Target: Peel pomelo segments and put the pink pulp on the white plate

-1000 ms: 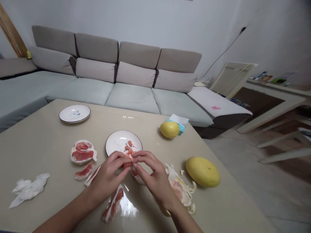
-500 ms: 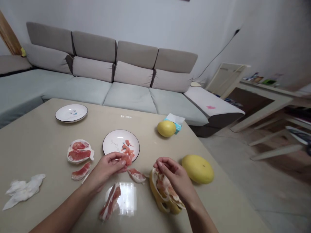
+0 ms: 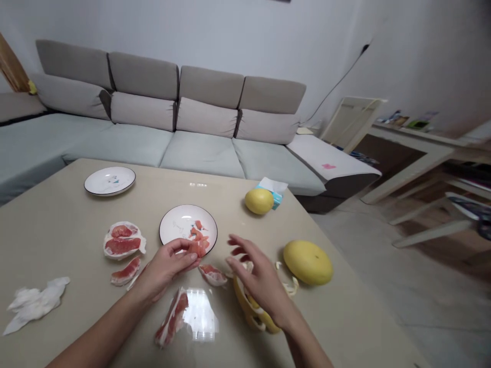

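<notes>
My left hand (image 3: 166, 268) hangs at the near rim of a white plate (image 3: 178, 226) and pinches a piece of pink pomelo flesh (image 3: 198, 249). More pink bits lie on the plate beneath it. My right hand (image 3: 257, 276) is spread open above a curled yellow pomelo rind (image 3: 251, 313), holding nothing. A peeled segment in white membrane (image 3: 212, 275) lies between my hands. Other segments (image 3: 123, 241) (image 3: 126, 271) (image 3: 171, 317) sit nearer me on the table. A whole pomelo (image 3: 308, 262) lies right of my right hand.
The beige table (image 3: 57, 214) carries a second white plate (image 3: 109, 181), a crumpled tissue (image 3: 34, 305), a smaller pomelo (image 3: 259, 201) and a tissue box (image 3: 273, 193). A grey sofa (image 3: 199, 153) stands beyond the far edge. The table's right edge drops to the floor.
The hands moved apart from over the plate. My right hand went to the rind, then let go and spread its fingers. The view drifted slightly, and the left hand stayed at the plate rim.
</notes>
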The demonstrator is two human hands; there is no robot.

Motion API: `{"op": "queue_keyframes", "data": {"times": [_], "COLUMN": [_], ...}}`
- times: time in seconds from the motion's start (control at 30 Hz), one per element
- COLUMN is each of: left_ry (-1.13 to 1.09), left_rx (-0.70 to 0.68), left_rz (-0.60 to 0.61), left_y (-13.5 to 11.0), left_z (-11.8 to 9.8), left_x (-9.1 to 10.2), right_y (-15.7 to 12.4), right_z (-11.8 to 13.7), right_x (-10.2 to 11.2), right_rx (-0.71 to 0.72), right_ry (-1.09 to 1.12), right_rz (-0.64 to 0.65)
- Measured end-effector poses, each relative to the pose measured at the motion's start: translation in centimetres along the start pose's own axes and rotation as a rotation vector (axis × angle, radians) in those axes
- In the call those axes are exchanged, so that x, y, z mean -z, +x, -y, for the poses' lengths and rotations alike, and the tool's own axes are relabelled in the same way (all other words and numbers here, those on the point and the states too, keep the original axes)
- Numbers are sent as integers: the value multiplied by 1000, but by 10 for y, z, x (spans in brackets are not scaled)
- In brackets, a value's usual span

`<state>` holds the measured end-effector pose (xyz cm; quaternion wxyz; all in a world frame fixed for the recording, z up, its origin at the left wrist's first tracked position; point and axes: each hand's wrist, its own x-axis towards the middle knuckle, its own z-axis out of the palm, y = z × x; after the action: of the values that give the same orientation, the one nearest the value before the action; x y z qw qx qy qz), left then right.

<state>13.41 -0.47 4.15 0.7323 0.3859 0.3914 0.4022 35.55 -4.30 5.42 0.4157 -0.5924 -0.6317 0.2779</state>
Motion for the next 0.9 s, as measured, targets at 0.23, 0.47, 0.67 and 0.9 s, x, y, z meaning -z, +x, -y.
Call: {"op": "queue_keyframes", "data": {"times": [0.23,0.47,0.67,0.9], "left_ry": [187,17,-114,-89], "left_rx": [-106,-12,62,42], "left_rz": [44,93,38,-72], "left_y": [4,6,5,1], "left_z": [-1,2,0,0], "left_x": [2,4,11,19], "right_y": [19,18,29,54], "right_z": [2,-13,-22,-37], "right_x": [-53,-58,-56,-62], "right_rx": [-263,-369,-242,-97], "right_ry": [677,838,560,154], "right_rz": [255,262,159,-18]}}
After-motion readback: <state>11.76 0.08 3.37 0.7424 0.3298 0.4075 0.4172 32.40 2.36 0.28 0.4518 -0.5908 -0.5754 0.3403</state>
